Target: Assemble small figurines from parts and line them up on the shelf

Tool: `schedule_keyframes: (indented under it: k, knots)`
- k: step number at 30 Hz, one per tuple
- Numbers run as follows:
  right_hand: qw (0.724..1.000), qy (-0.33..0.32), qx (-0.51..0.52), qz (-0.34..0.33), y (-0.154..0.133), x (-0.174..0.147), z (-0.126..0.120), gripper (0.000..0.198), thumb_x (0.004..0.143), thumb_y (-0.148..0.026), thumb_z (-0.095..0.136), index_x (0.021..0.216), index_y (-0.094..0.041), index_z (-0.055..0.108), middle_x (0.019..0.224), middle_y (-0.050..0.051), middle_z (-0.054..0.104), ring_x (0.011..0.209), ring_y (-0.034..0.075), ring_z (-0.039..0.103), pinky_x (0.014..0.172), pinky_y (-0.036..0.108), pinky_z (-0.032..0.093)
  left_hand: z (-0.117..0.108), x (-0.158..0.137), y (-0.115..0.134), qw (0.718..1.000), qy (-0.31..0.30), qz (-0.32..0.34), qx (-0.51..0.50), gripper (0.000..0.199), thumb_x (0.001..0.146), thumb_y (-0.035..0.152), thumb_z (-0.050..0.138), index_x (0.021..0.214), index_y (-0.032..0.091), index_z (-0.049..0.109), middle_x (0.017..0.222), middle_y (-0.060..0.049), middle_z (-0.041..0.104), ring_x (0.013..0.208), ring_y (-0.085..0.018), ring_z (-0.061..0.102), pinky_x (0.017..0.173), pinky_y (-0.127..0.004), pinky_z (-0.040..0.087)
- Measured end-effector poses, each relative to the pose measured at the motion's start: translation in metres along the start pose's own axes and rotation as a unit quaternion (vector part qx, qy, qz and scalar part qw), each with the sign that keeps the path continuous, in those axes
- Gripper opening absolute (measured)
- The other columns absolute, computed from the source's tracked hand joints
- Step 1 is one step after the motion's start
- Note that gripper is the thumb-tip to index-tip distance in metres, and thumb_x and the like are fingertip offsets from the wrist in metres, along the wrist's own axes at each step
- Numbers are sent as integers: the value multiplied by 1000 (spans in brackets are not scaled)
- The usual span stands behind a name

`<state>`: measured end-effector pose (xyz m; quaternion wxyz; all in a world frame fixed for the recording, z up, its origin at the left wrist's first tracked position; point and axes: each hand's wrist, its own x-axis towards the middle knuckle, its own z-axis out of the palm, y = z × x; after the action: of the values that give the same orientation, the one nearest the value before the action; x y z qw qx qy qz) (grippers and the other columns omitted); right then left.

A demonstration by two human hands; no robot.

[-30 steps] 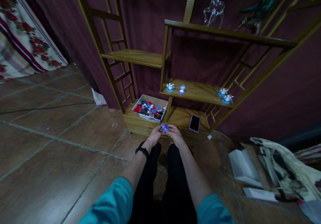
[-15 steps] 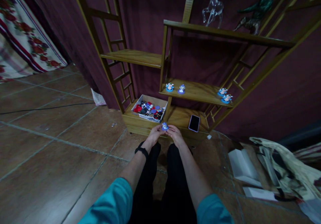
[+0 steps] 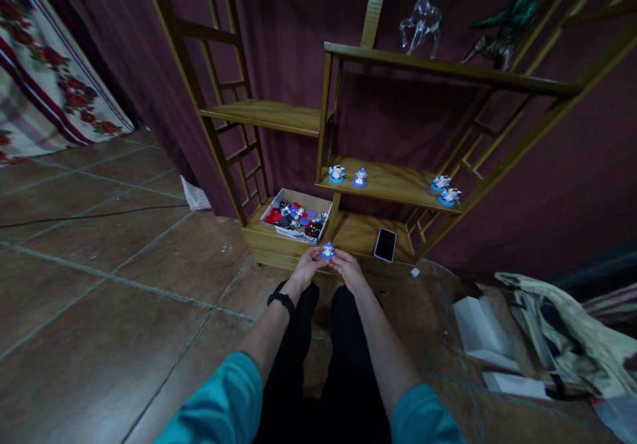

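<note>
Between my fingertips is a small purple-and-white figurine (image 3: 327,251) on a purple base, upright in front of the low shelf. My left hand (image 3: 308,265) grips its left side, and my right hand (image 3: 347,266) closes on its right side. Just beyond them a white cardboard box (image 3: 297,234) holds a jumble of red, black, purple and white pieces. On the shelf above stand a similar purple figurine (image 3: 359,178) and a blue-based figurine (image 3: 336,174) at the left. Two more blue-based figurines, one behind (image 3: 440,183) and one in front (image 3: 449,196), stand at the right end.
A phone (image 3: 385,245) lies on the low shelf, right of the box. A clear glass deer (image 3: 423,22) and a dark green statue (image 3: 505,32) stand on the top shelf (image 3: 448,69). White boxes (image 3: 482,331) and a pale cloth bag (image 3: 562,331) are on the floor at right.
The figurine has turned slightly in my fingers and now shows more of its white front. Both hands stay in nearly the same place.
</note>
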<state>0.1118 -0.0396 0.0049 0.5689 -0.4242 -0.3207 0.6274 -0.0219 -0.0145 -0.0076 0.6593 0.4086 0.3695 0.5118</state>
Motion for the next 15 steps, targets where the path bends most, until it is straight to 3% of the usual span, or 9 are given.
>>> schedule_keyframes:
  k: [15]
  knots:
    - [1000, 7, 11, 8, 4, 2, -3, 38, 59, -25, 73, 96, -19, 64, 100, 6, 66, 88, 18, 62, 85, 35, 46, 5, -6, 11, 998, -14, -36, -52, 47, 50, 15, 77, 96, 12, 64, 87, -8, 68, 77, -16, 60, 80, -32, 42]
